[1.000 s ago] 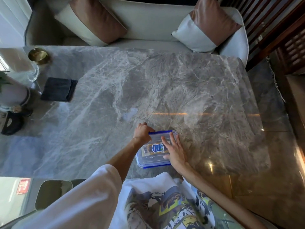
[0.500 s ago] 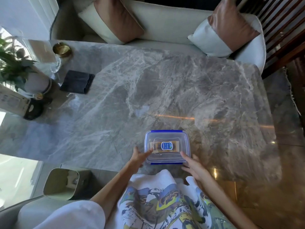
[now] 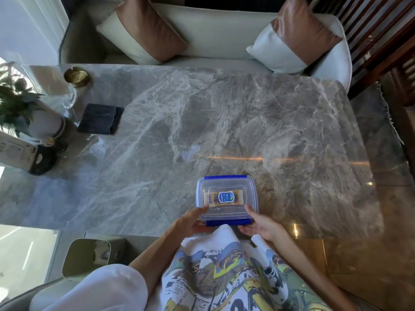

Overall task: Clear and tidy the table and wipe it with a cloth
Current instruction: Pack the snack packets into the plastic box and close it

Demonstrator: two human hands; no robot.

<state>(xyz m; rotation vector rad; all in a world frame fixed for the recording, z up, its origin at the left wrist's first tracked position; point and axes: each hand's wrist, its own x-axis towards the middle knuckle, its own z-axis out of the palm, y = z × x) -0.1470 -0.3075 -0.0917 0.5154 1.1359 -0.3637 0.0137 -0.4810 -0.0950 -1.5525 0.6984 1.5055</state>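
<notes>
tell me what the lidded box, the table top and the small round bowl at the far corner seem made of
Box: clear plastic, glossy; a label shows through the lid, and the rim clips are blue. Table top: grey marble or a marble-look slab, polished; white veins, sharp reflections. Bowl: probably brass-toned metal, given its golden sheen.

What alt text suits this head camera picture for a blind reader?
A person's left hand and right hand grip a clear plastic box with blue clips at the near edge of a grey marble table. A folded dark cloth lies far left.

White sleeve [image 3: 101, 288], colourful graphic-print T-shirt [image 3: 224, 272]
</notes>
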